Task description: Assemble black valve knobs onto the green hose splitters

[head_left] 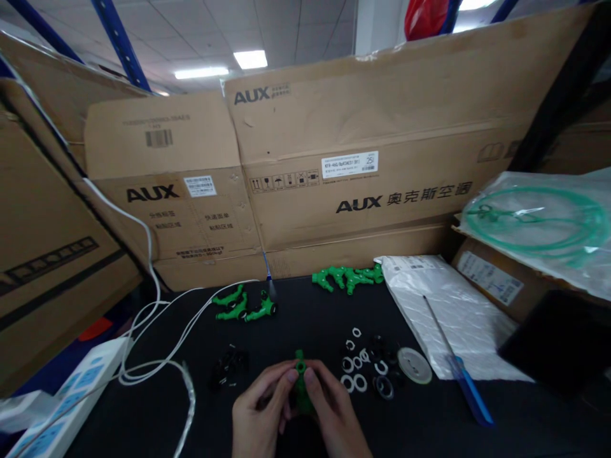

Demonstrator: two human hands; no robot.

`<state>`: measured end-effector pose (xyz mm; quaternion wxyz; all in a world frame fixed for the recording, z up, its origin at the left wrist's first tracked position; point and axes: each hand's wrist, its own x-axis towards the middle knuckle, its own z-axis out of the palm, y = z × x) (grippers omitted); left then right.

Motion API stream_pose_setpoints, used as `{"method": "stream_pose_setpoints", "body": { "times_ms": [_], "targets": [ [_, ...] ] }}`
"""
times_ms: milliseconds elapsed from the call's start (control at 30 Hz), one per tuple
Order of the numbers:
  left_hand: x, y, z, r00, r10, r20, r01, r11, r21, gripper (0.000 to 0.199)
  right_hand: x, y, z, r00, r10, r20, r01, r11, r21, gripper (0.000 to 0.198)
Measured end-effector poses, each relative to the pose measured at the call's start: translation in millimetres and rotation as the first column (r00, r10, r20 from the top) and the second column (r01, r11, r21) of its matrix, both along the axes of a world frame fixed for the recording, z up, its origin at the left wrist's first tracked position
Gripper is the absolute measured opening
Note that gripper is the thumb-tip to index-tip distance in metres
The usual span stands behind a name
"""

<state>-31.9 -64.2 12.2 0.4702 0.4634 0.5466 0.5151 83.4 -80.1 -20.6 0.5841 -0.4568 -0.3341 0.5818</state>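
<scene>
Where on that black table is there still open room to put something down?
Bare black table lies between the two green fitting piles, above the hands. It is crowded right of them, among white rings, and left, by cables.

Open bench (310,312) strip ahead of hands. Left: cable (157,356) loops, black bits (229,369), power strip (71,401). Right: rings (363,366), tape roll (414,365), screwdriver (458,362), bag (449,312). Far edge: green fittings (348,277), boxes (363,159) wall off back.
</scene>
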Motion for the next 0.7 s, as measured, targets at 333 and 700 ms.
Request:
{"method": "stream_pose_setpoints", "body": {
  "times_ms": [333,700],
  "targets": [
    [-5.5,-23.1,1.5,0.995,0.006,-0.095,0.001,0.998,0.069,0.045,-2.7,-22.3,17.2,0.989,0.040,0.143,-0.060,0.989,0.132,0.051],
    [-10.7,-13.3,13.9,0.989,-0.150,0.008,0.148,0.983,0.107,0.053,7.8,-25.9,26.6,0.695,0.033,-0.718,-0.124,0.990,-0.074,0.066]
  ]
}}
